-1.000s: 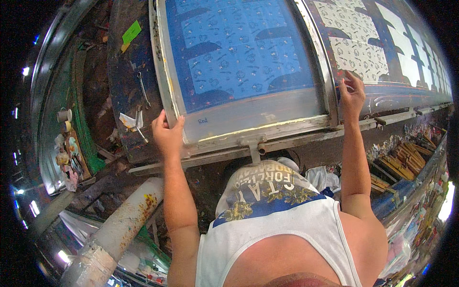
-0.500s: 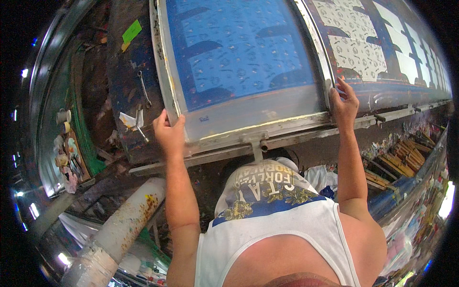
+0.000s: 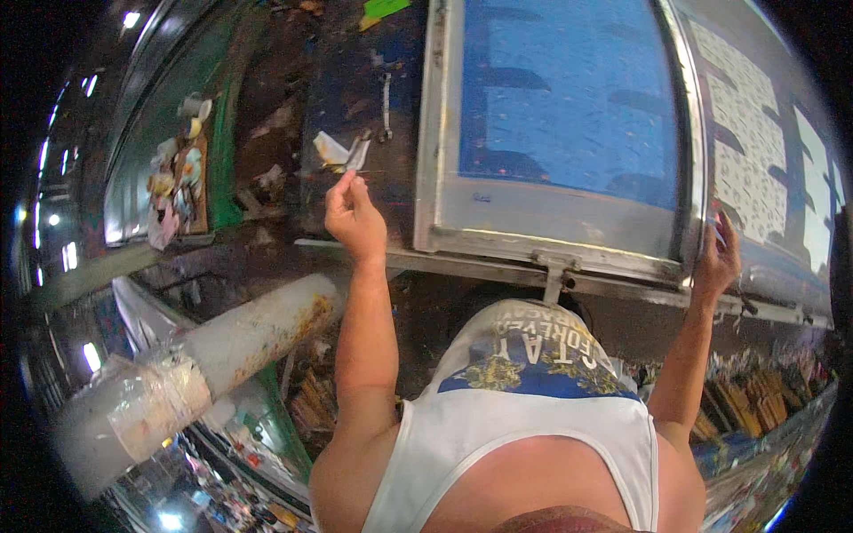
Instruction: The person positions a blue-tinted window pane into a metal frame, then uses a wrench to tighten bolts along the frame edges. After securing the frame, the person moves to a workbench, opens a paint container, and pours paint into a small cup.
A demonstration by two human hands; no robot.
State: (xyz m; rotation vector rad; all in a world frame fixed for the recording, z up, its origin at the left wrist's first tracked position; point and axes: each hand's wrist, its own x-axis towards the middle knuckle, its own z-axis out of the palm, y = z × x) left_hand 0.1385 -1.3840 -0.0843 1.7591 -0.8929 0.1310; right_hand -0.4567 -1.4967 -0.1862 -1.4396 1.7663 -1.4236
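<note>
A long, ink-stained printing table (image 3: 355, 98) fills the view, seen from above in a dim workshop; printed fabric (image 3: 764, 142) with a repeating pattern lies to the right. A metal-framed printing screen (image 3: 569, 115) with blue mesh rests flat on the table in front of the person. The right hand (image 3: 721, 258) is closed around the frame's right near corner. The left hand (image 3: 354, 218) is off the frame, just beside its left edge, fingers curled and pinched at a crumpled scrap of paper or tape (image 3: 342, 151) lying on the stained surface. A wrapped, rust-flecked pipe (image 3: 204, 364) runs below the table. Judged step: the screen is set down and steadied one-handed. Shifting it would likely call for the left hand back on the frame.
</note>
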